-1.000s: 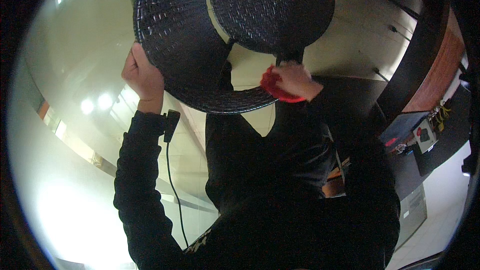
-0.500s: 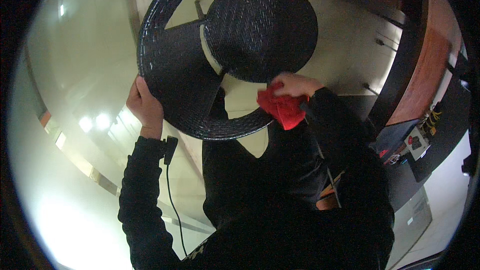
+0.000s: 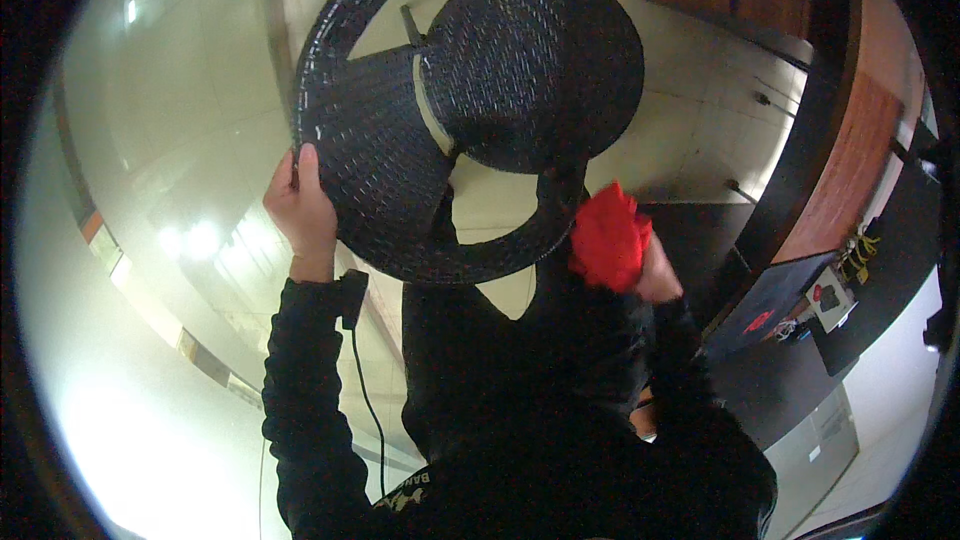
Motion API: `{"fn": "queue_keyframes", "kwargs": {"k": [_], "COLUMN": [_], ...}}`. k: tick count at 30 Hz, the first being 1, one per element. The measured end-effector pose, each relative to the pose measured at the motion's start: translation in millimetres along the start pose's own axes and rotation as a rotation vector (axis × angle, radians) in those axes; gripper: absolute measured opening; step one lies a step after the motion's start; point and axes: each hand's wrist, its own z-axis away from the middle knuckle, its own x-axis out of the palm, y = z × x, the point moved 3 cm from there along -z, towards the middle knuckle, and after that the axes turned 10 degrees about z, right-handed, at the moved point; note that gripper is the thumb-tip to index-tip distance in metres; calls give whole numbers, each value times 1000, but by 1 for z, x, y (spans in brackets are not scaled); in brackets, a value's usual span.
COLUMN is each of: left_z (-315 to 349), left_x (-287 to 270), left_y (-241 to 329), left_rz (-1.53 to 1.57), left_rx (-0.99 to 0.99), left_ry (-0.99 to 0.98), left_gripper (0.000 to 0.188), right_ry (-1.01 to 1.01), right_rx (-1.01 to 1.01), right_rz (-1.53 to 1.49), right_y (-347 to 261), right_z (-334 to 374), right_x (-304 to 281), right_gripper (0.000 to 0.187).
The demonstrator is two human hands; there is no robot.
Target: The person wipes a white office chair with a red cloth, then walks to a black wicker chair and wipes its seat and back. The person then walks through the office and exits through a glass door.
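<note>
Head view: chair [image 3: 490, 90] cut off at 12 o'clock.
Left hand [image 3: 302, 208]: grip closed on chair's 8 o'clock rim.
Right hand [image 3: 657, 272]: grip closed on cloth [image 3: 610, 238], fingers hidden.

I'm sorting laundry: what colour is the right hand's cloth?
The cloth is bright red; see the head view.
</note>
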Motion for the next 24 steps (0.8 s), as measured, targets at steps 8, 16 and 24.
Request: {"fn": "queue_keyframes", "kwargs": {"k": [8,16,24], "left_z": [15,50,87], "left_x": [11,23,41], "left_y": [10,82,141], "left_rz": [57,246,593], "left_rx": [6,-96,-342], "left_ry": [70,81,55], "left_gripper": [30,25,15], "right_ry": [-402,-89,-289], "right_rx": [405,-475,-207], "right_rz": [-489,959,-317], "right_y": [57,40,-46], "right_z": [33,54,108], "right_x": [85,34,-6], "right_gripper": [55,60,78]}}
